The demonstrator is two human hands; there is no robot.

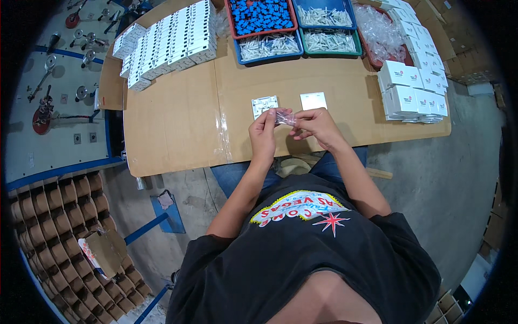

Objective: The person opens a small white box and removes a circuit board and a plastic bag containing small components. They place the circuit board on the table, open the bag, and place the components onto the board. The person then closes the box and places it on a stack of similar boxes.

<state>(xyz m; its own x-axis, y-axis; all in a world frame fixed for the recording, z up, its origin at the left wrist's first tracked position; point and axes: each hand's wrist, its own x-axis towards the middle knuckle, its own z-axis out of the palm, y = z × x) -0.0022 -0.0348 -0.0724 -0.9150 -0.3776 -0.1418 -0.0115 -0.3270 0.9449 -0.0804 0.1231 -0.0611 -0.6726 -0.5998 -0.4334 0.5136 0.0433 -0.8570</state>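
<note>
Both hands meet over the near edge of the cardboard-covered table (178, 113). Between them is a small clear plastic bag (285, 117), pinched at one end by my left hand (263, 132) and at the other by my right hand (319, 128). Whatever the bag contains is too small to make out. Just beyond my left fingers lies a white printed piece (264, 103) with dark markings, partly covered by the hand. A plain white square piece (313, 100) lies past my right hand.
Along the far side stand a red tray of blue parts (261, 16), blue trays (270, 60) and a green tray (332, 53) of white pieces, and a red tray of clear bags (380, 32). Stacked white boxes rise at left (172, 40) and right (413, 89).
</note>
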